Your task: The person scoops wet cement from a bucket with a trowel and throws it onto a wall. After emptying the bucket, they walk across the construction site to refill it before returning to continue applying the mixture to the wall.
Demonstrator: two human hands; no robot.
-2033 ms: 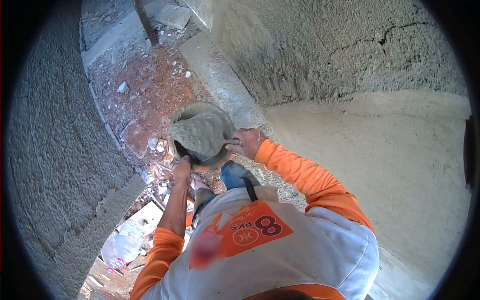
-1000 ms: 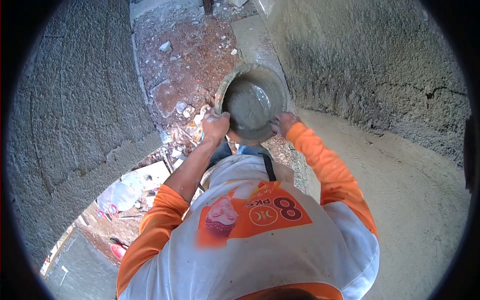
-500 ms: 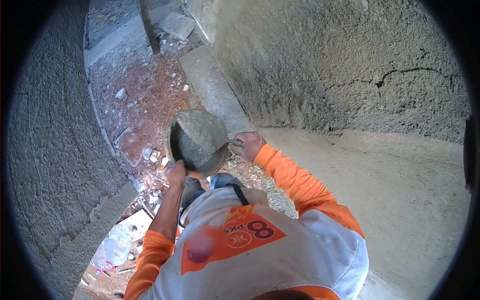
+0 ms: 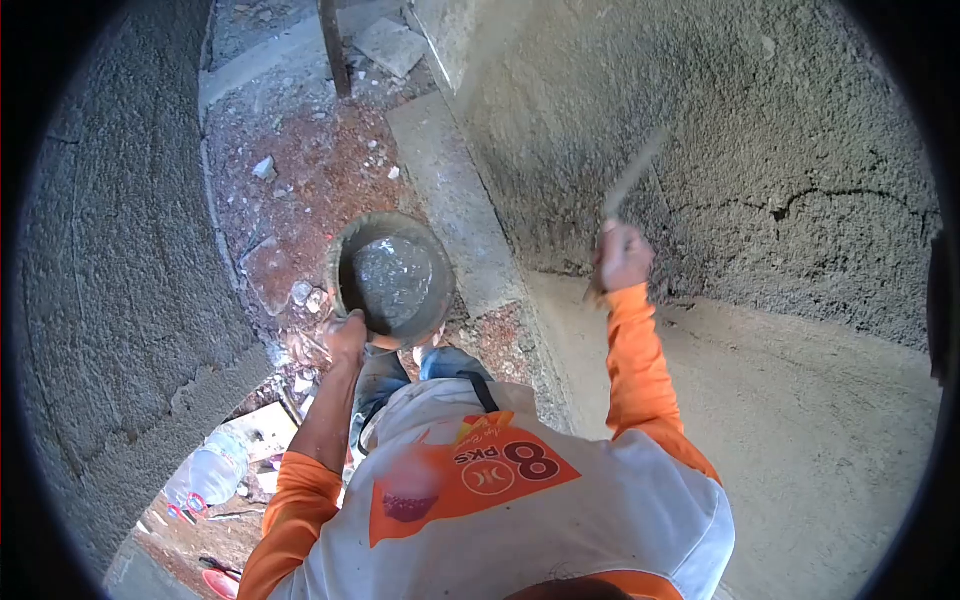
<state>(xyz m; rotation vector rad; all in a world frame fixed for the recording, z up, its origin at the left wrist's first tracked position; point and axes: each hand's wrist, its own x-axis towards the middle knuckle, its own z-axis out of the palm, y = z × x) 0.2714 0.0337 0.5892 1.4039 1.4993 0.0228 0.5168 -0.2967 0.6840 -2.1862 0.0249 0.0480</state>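
Observation:
My left hand (image 4: 347,338) grips the near-left rim of a round bucket (image 4: 440,318) and holds it in front of my legs. Wet grey mortar (image 4: 395,275) with a shiny surface lies inside it. Out to the right, my right hand (image 4: 625,258) is closed around the handle of a trowel (image 4: 636,176). The trowel's blade, thin and blurred, appears nearly edge-on and points up and away, overlapping the rough plastered wall (image 4: 720,140) in this view.
A jagged crack (image 4: 785,207) runs along the right wall above a smoother surface (image 4: 760,380). Another rough wall (image 4: 120,280) rises on the left. Rubble (image 4: 263,168) litters the reddish floor; a post (image 4: 335,50) stands ahead. A clear plastic bottle (image 4: 215,468) lies lower left.
My right hand has swung the trowel from over the bucket to the right wall, turning its blade edge-on. The mortar inside the bucket is now uncovered; my left hand keeps its hold.

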